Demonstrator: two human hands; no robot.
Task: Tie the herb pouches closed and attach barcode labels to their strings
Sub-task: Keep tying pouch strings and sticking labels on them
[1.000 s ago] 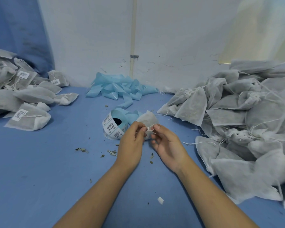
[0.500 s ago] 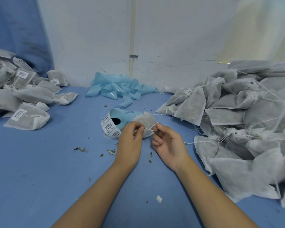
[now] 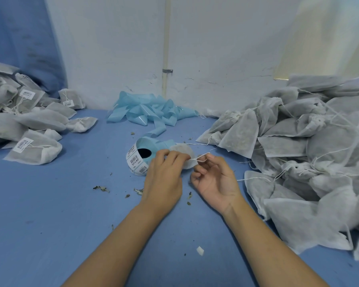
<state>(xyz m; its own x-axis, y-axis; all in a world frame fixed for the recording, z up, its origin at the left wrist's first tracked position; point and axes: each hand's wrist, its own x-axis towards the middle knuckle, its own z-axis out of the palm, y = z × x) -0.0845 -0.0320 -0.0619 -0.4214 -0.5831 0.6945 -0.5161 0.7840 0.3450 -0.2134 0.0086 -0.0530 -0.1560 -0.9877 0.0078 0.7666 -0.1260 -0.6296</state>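
A small white mesh herb pouch (image 3: 182, 151) lies on the blue table (image 3: 60, 204) just beyond my hands. My left hand (image 3: 164, 177) pinches the pouch's neck between thumb and fingers. My right hand (image 3: 215, 179) is palm-up and pinches a loop of the pouch's thin white string (image 3: 201, 158), held taut between both hands. A roll of barcode labels (image 3: 138, 160) on pale blue backing lies on its side, touching the left of the pouch.
A pile of labelled pouches (image 3: 29, 125) lies at the left. A big heap of unlabelled pouches (image 3: 305, 154) with loose strings fills the right. Spent blue backing tape (image 3: 149, 111) is bunched against the white wall. Herb crumbs (image 3: 101, 188) dot the table.
My hands have moved slightly apart, drawing the string out into a loop to the right. My right palm has turned further upward. The pouch has tilted flatter behind my left fingers.
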